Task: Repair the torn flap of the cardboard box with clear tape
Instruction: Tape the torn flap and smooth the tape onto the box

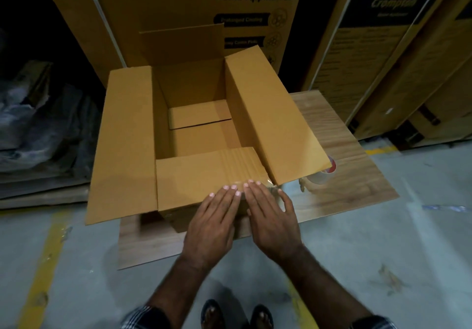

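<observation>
Grey concrete floor (383, 239) with yellow lines carries a wood-grain board (357, 175), and your open cardboard box (199, 114) stands on that board. Behind it lean tall printed Crompton cartons (194, 9). Your left hand (212, 221) and right hand (270, 213) lie side by side, fingers straight and flat, pressing on the near flap (199, 175) at its right end, close to the box's near right corner. Clear tape strips (237, 165) show as glossy bands across that flap just beyond your fingertips. The tape roll (321, 175) sits on the board near its right edge, partly hidden under the box's right flap (270, 114).
</observation>
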`<action>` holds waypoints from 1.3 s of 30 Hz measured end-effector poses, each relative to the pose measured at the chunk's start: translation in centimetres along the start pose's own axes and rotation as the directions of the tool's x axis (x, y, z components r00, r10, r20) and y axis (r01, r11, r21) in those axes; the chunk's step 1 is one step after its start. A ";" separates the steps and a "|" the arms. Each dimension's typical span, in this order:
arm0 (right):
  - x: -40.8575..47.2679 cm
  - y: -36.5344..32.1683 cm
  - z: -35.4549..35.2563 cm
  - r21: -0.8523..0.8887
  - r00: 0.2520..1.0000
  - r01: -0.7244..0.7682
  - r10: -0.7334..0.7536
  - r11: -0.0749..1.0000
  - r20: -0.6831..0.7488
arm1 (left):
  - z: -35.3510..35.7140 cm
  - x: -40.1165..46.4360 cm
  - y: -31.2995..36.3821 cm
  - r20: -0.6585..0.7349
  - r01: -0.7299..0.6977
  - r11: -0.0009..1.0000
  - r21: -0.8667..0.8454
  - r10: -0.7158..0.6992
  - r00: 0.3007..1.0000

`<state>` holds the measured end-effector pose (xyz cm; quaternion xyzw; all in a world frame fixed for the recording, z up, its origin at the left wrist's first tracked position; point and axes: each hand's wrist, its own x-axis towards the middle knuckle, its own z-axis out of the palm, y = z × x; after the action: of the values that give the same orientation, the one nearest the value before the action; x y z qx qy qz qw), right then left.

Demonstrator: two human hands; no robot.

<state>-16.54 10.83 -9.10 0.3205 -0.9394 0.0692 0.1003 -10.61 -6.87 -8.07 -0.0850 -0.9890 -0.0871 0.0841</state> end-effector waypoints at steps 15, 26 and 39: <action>-0.3 -3.5 -2.1 0.188 0.998 -0.067 0.063 0.980 0.027 | -4.1 7.2 -3.9 0.172 0.082 0.997 0.008 -0.082 0.982; 1.1 -1.2 -0.7 0.131 0.993 -0.082 0.070 0.988 0.092 | -3.0 9.7 -6.1 0.248 0.096 0.988 0.122 -0.124 0.961; 1.1 -0.6 -1.8 0.067 0.966 -0.240 0.232 0.969 0.112 | -3.6 10.0 -5.9 0.298 0.132 0.985 0.112 -0.160 0.941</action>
<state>-16.80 10.04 -7.02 0.2134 -0.9712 0.1014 0.0297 -20.89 -11.69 -3.69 -0.0201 -0.9966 -0.0339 -0.0727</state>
